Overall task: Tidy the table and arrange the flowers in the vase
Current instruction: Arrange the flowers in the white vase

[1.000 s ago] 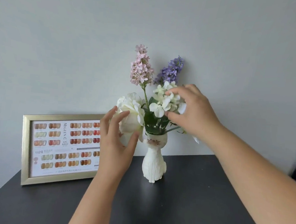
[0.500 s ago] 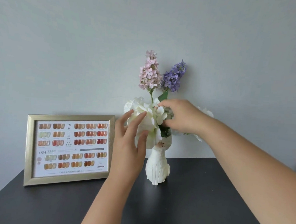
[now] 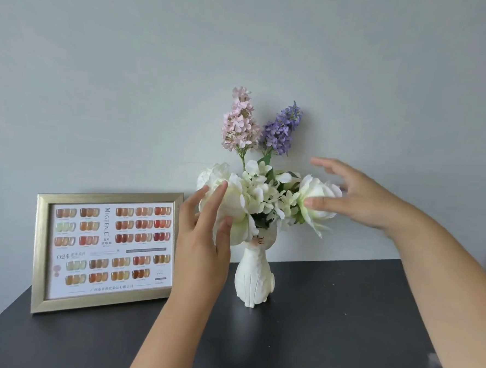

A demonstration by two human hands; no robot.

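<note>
The white cat-shaped vase [image 3: 254, 281] stands upright near the middle of the dark bench [image 3: 327, 317], its pink spike [image 3: 241, 121] and purple spike [image 3: 282, 129] pointing straight up above white blooms that spread sideways. The left hand [image 3: 204, 247] has straight, spread fingers touching the left white bloom [image 3: 221, 188]. The right hand [image 3: 360, 196] is spread wide, its thumb touching the right white rose [image 3: 318, 197]; neither grip holds anything.

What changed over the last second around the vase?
The right hand let go of the small white blossoms and moved right, fingers now spread around the right white rose. The left hand stays against the left white flower. The cat vase and frame are unmoved.
</note>
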